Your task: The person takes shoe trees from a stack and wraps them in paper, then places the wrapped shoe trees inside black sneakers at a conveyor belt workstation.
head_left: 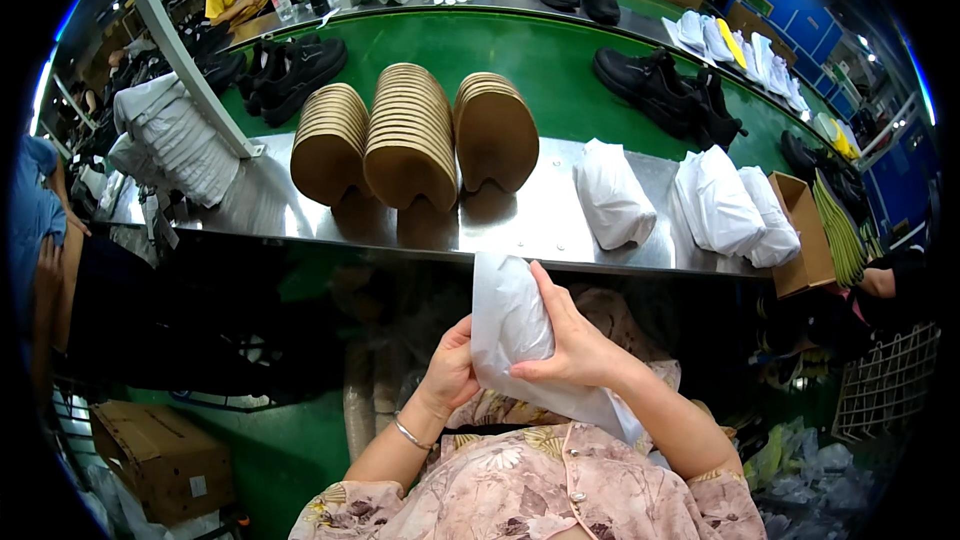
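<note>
Between my hands, just off the bench's front edge, is a bundle wrapped in white tissue paper; what lies inside is hidden. My left hand pinches the paper's left edge with fingers closed. Around the bundle's right side my right hand is wrapped, thumb across the front. Beyond, on the metal bench, stand three stacks of brown cardboard shoe-shaped inserts, the middle stack being the tallest. Right of them lie white paper-wrapped bundles, one apart and others close together.
Black shoes ride on the green conveyor behind the bench. A metal post rises at left beside stacked white-wrapped bundles. An open brown box stands at the right end. Co-workers are at left, right and across; a carton sits below left.
</note>
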{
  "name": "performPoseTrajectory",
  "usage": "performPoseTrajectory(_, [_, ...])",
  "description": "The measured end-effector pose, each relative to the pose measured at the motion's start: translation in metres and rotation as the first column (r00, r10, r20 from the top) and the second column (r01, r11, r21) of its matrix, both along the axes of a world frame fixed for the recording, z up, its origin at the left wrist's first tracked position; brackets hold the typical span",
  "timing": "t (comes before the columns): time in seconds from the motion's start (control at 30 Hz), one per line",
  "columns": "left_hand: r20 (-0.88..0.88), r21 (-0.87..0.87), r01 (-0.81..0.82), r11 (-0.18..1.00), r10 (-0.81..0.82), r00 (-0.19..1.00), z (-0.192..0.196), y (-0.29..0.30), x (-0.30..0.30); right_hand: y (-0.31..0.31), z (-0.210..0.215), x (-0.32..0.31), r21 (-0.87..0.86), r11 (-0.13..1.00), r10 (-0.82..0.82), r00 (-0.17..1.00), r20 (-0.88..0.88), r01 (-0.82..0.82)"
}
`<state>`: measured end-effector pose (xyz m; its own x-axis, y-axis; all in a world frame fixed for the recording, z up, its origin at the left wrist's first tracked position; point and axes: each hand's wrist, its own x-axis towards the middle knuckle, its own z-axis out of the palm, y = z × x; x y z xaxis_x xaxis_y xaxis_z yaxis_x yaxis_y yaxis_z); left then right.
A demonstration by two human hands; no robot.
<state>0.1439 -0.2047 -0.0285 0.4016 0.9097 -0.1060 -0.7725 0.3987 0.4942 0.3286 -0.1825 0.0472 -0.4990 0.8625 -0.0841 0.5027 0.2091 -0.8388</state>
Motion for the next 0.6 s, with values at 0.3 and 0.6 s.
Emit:
performPoseTrajectory(0.3, [-0.139,0.046,-0.067,0.997,0.073,0.988,-0.008,-0.005,-0.020,-0.003,0.005,-0.013,0.108,0.992,-0.083,0.988,0.131,0.069])
performPoseTrajectory(0.6, [-0.984,-0.037,-0.532,0.846,-0.123,-0.128,-0.209,-0.105,-0.116,0.009,0.036,0.000,0.235,0.943,-0.251,0.967,0.039,0.236])
